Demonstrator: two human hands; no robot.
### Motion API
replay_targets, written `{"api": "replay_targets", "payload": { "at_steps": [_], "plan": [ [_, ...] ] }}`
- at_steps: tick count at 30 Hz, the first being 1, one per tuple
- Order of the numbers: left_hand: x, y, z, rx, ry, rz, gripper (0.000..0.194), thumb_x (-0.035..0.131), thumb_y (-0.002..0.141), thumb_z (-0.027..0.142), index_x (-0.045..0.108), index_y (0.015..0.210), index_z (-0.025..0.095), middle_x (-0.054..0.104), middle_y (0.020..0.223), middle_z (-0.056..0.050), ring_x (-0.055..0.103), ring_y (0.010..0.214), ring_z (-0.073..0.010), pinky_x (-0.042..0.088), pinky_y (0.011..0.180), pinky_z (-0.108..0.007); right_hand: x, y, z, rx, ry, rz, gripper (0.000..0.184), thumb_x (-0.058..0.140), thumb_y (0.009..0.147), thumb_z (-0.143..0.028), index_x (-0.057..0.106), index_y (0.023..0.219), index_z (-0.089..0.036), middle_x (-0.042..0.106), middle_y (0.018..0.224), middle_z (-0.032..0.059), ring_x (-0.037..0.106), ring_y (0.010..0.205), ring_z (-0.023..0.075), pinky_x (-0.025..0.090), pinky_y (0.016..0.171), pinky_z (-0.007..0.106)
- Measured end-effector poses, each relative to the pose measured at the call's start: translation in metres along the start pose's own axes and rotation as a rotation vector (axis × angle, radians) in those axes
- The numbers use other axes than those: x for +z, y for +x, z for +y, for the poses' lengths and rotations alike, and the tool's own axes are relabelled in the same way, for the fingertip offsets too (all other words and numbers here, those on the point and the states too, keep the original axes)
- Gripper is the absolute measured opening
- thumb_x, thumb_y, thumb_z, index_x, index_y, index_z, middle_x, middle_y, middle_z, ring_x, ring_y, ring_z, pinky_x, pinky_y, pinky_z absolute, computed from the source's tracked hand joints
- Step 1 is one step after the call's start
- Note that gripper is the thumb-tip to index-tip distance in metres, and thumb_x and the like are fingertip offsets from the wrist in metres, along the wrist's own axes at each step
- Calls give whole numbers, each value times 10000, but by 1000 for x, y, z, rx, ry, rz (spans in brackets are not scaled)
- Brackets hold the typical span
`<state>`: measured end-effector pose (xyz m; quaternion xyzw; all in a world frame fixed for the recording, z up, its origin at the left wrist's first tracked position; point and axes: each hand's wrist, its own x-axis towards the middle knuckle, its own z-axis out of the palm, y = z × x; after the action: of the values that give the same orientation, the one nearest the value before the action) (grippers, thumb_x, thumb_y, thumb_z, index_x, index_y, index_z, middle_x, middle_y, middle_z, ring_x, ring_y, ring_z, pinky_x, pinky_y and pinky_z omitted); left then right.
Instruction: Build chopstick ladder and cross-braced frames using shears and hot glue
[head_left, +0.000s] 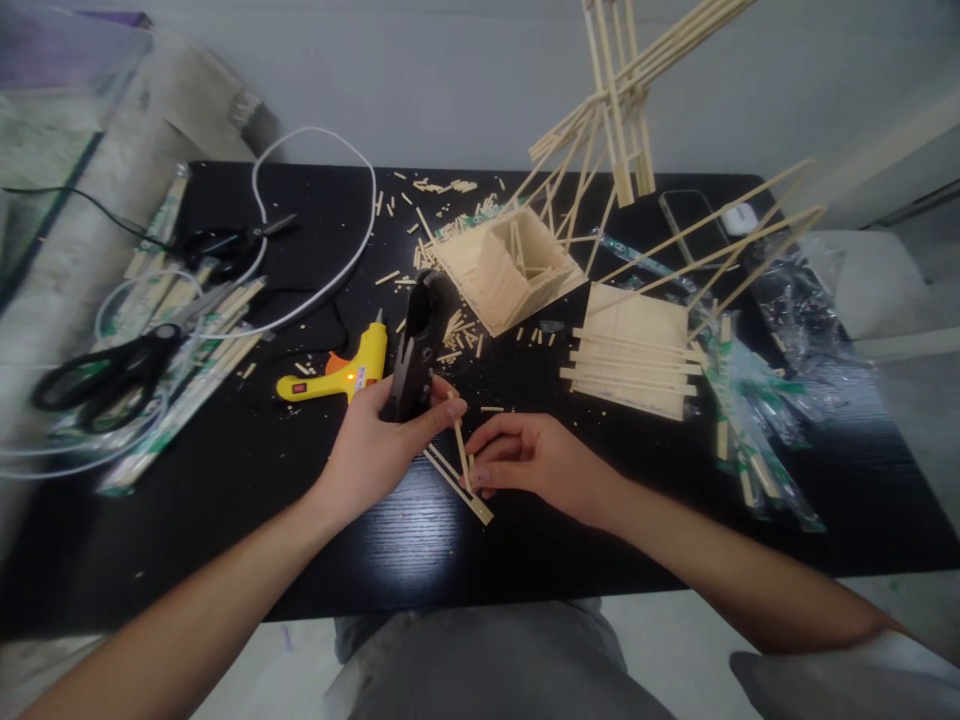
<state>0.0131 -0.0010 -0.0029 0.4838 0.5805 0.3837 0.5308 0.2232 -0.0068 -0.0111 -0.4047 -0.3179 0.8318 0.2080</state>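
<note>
My left hand (379,440) is closed round a black cutting tool (415,345) that stands upright over the black table (225,470). My right hand (525,455) pinches a thin wooden stick (460,440), whose upper end rests against my left fingers. Two longer sticks (457,485) lie flat on the table just under both hands. Behind the hands sits a small house-like model (506,265) built from sticks. A flat panel of sticks (637,350) lies to its right.
A yellow glue gun (337,375) lies left of the cutter, its white cable (330,210) looping behind. Black scissors (105,375) and wrapped chopstick packs (187,380) lie at the left. Plastic wrappers (757,400) and a phone (690,225) are at the right. A tall stick frame (622,110) rises at the back.
</note>
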Motion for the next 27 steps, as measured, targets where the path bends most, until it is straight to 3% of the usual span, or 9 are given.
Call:
{"api": "replay_targets", "payload": {
  "at_steps": [5,12,17,19,23,27],
  "plan": [
    [2,-1,-1,-11,16,13,207,871,801,357,753,852,194,618,631,34,469,525,-102,403,497,-244,1,1,2,-3,9,2,471,1049,649,-324,734,970,-182,837,790,2,768,708,128,599,745,259],
    [6,-2,-1,-32,14,19,234,850,823,383,744,878,182,600,606,44,459,493,-92,417,483,-237,0,2,3,-8,6,-23,469,1034,676,-322,717,990,-177,833,800,11,774,714,154,600,746,288],
    [2,-5,2,114,45,23,334,888,788,385,716,1003,195,754,857,-17,667,697,-146,570,659,-264,-3,4,3,-29,73,10,480,1031,673,-298,717,1011,-165,831,784,17,771,713,153,587,689,266],
    [-3,-8,4,160,128,-50,400,931,753,380,721,1050,214,778,949,-22,649,670,-129,561,640,-251,-6,6,3,-45,108,27,478,1029,664,-279,720,1008,-164,830,784,19,772,722,155,587,687,263],
    [-12,-11,6,172,277,-265,442,954,749,413,766,1115,249,665,692,44,602,574,-132,471,516,-219,-10,7,2,-62,133,38,443,1026,647,-264,730,961,-165,805,742,-4,740,674,140,586,685,268],
    [-15,-9,5,279,369,-301,413,943,766,429,791,1103,243,708,696,28,640,584,-148,512,557,-238,-9,8,2,-68,112,55,434,1036,626,-276,711,894,-172,801,753,4,750,710,163,585,678,284]
  ]
}}
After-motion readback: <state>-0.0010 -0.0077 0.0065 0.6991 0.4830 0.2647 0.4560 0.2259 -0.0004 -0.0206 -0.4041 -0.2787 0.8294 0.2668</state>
